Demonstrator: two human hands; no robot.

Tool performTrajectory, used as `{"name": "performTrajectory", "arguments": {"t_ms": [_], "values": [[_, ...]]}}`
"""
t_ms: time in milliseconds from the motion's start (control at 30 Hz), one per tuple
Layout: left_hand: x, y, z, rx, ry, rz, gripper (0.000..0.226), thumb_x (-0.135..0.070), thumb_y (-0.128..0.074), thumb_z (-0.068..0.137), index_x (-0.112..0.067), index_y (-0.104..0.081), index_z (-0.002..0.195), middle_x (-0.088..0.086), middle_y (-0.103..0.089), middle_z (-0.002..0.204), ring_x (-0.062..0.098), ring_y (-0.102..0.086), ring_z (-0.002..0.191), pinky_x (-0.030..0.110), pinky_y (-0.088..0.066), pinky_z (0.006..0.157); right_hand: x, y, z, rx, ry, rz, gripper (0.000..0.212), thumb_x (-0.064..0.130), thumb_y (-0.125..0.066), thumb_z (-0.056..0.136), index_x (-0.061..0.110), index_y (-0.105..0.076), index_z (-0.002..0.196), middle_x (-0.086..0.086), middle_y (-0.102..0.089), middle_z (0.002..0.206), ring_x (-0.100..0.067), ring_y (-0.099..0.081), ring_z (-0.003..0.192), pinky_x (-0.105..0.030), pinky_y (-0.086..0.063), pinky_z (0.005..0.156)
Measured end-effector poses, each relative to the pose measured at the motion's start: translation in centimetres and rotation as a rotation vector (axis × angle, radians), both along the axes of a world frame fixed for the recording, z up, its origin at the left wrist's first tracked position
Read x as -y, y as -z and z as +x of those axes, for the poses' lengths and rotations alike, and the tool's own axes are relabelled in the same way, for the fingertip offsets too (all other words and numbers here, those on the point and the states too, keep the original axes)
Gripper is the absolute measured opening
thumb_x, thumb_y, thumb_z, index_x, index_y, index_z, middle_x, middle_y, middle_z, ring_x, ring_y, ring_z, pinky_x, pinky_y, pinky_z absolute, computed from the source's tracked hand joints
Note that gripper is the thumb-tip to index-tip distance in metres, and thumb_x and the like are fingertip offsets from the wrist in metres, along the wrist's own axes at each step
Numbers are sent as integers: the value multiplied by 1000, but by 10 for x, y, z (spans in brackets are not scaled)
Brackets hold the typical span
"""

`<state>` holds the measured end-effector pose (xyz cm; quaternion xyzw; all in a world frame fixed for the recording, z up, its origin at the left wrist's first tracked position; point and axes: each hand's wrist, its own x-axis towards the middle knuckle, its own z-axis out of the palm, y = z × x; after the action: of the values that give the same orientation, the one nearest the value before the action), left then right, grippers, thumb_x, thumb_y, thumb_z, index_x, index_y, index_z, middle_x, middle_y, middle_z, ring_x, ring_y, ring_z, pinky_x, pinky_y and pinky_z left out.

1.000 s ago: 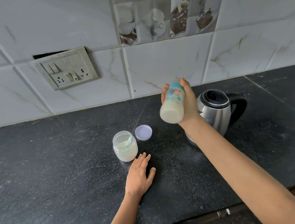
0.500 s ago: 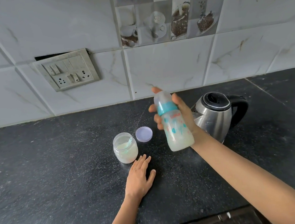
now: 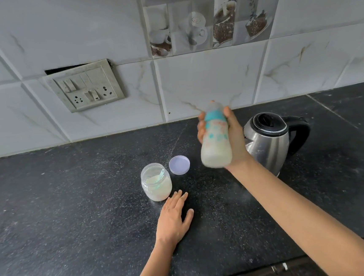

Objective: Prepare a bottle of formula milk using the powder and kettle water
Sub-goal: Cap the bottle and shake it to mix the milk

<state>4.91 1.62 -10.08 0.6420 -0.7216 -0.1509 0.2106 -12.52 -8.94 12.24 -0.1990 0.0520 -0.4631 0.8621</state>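
No text, brand or number can be read. The bottle (image 3: 215,143), held up right of centre, carries teal and reddish print on its side, too blurred to tell whether it is letters or only pattern. On the far wall, the picture tiles (image 3: 208,19) show cups and cakes; one cup bears a faint round emblem, too small to make out.
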Motion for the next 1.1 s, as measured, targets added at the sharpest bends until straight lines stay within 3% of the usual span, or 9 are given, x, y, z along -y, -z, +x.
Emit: {"name": "performTrajectory", "arguments": {"t_ms": [133,267,367,433,633,800,933,1033,1100], "values": [[0,-2,0,3,0,3,65,-58,-30,91,-28,-36,148,-3,-30,156,9,-20,146,29,-13,121,-20,7,5,-211,-36,-235,53,37,-75,74,22,-56,121,-13,-61,97,-23,-61,66,-31,-53,57],[-1,-4,0,4,4,8,65,-58,-28,91,-28,-36,148,-4,-29,157,9,-20,147,27,-11,121,-7,0,1,-247,-9,-123,63,47,-88,53,19,-66,106,-8,-59,89,-20,-60,63,-29,-53,54],[-1,-5,0,5,3,9,65,-59,-28,91,-28,-35,148,-4,-28,157,9,-19,147,26,-9,121,-3,0,1,-376,52,-180,82,43,-92,48,21,-56,118,-7,-61,87,-18,-63,68,-30,-54,58],[-1,-5,0,0,3,10,65,-59,-29,91,-28,-36,148,-4,-28,157,9,-19,147,26,-9,121,0,-1,-2,-401,96,-241,79,40,-88,56,26,-54,126,-8,-65,92,-20,-66,77,-32,-56,65],[-1,-4,0,6,1,8,65,-59,-28,91,-28,-35,148,-5,-28,157,8,-18,147,25,-9,121,14,-8,-5,-276,224,-6,38,33,-57,88,34,-48,125,-10,-61,96,-23,-68,73,-34,-57,63],[0,-3,0,5,2,4,64,-58,-30,92,-29,-36,148,-5,-30,157,9,-20,146,27,-11,121,-5,11,1,-316,-73,-334,48,31,-59,87,23,-45,133,-14,-59,100,-23,-62,70,-32,-54,57],[-2,-2,0,11,1,-2,62,-56,-32,93,-27,-37,147,-3,-32,156,10,-22,146,28,-12,121,17,10,-1,-77,-24,-12,81,27,-87,63,26,-40,130,-13,-62,97,-24,-65,73,-34,-57,61],[-2,-2,0,-4,2,-14,62,-56,-33,92,-26,-39,146,-3,-33,155,11,-23,146,26,-11,121,4,10,-1,-145,-215,-175,62,29,-71,81,23,-43,135,-20,-59,101,-27,-63,70,-34,-56,59],[-1,-1,0,-2,2,-18,62,-56,-33,92,-26,-40,146,-2,-34,155,10,-24,145,27,-12,121,-4,6,-1,-208,-191,-313,54,31,-65,85,18,-46,134,-21,-58,101,-27,-62,67,-34,-55,56]]}}
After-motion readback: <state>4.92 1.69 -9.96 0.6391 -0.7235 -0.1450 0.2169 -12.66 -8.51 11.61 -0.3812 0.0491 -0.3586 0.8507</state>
